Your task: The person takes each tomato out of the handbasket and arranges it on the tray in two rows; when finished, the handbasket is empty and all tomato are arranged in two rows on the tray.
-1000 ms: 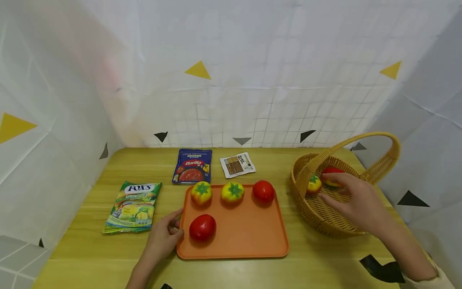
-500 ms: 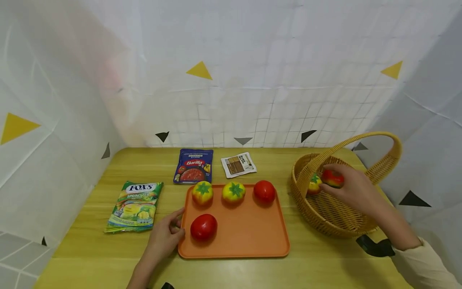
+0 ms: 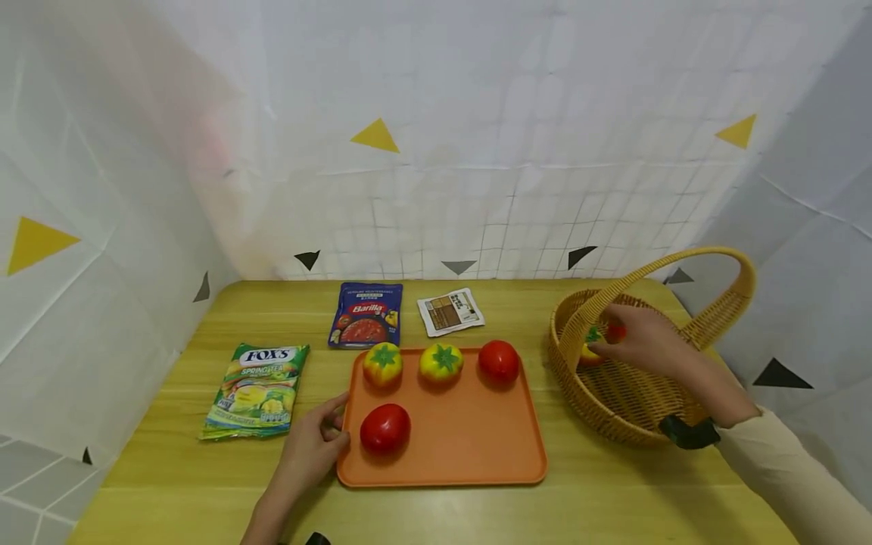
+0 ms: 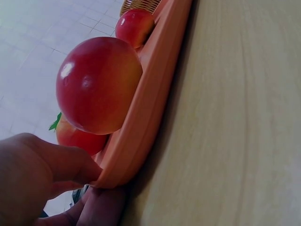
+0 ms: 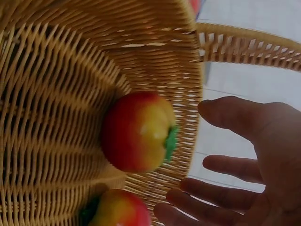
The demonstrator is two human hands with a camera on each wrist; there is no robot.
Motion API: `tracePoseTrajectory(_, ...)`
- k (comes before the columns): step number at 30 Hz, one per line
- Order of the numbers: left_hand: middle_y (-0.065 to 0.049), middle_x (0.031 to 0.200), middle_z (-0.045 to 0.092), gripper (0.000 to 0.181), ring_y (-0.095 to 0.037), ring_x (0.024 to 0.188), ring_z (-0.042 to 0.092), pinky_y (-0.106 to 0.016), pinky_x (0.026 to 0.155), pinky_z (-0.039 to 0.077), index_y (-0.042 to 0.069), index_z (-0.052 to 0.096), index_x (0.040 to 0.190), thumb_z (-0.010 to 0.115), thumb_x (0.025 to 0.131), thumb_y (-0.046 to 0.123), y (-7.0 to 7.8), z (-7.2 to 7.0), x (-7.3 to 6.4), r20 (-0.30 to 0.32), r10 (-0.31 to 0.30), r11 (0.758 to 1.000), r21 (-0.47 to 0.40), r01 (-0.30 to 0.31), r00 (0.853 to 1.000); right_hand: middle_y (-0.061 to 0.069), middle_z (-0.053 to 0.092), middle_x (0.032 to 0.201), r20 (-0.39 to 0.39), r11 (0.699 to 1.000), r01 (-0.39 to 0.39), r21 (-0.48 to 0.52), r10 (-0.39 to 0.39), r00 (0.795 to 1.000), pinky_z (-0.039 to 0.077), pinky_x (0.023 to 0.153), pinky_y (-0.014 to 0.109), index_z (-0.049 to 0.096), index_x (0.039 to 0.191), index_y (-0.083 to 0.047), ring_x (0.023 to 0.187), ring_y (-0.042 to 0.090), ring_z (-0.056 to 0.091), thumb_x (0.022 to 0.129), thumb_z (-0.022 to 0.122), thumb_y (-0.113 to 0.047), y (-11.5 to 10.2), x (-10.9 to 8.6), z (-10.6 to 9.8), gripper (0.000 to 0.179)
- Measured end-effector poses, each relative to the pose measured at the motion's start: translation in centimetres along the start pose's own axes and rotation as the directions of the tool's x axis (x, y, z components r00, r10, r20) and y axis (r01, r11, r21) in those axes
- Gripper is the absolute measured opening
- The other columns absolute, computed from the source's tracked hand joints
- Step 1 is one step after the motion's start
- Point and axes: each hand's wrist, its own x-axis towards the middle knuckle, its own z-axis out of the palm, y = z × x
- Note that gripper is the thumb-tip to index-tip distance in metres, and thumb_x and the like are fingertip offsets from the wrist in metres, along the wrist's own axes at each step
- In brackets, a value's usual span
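My left hand (image 3: 312,445) pinches the left edge of an orange tray (image 3: 477,443), thumb and fingers at its rim in the left wrist view. Two yellow-red toy tomatoes with green leaf tops, one at the back left (image 3: 383,365) and one at the back middle (image 3: 440,363), sit on it. Two red toy tomatoes, one at the back right (image 3: 499,362) and one at the front left (image 3: 384,429), lie there too. My right hand (image 3: 643,339) reaches into the wicker basket (image 3: 599,420), fingers spread. Beside it lie two toy tomatoes, one whole in the right wrist view (image 5: 138,132), another partly cut off (image 5: 120,211).
A green Fox's candy bag (image 3: 257,390) lies left of the tray. Behind the tray are a blue Barilla pouch (image 3: 365,314) and a small white-and-brown packet (image 3: 451,310). The basket's tall handle (image 3: 715,253) arches above its opening.
My right hand has moved left inside the basket, from the right tomato toward the left one. The right tomato turned and is now mostly hidden behind the hand. The left hand stays at the tray.
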Motion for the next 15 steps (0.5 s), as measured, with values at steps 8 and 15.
tracePoseTrajectory(8,-0.006,0.090,0.059,0.060,-0.016,0.070,0.057,-0.025,0.059,0.049,0.008,0.060,0.139,0.071,0.080,-0.003,0.0,0.0,-0.1,-0.007,-0.001,1.000,-0.006,0.001,1.000,0.004,0.055,0.077,0.102,1.000,-0.022,-0.017,0.023,0.995,0.044,0.060,0.038,0.061,0.098,0.000,0.066,0.018,0.051,0.083,0.081,-0.032,1.4,1.8,1.4,0.041)
tracePoseTrajectory(15,-0.006,0.089,0.058,0.060,-0.016,0.069,0.056,-0.025,0.058,0.048,0.008,0.061,0.138,0.070,0.080,-0.003,-0.1,0.1,0.0,-0.013,0.015,1.000,-0.002,-0.015,1.000,0.005,0.061,0.084,0.139,0.999,-0.018,0.050,0.011,0.990,0.046,0.065,0.039,0.064,0.106,-0.001,0.072,0.019,0.055,0.080,0.083,-0.034,2.4,2.5,2.5,0.046)
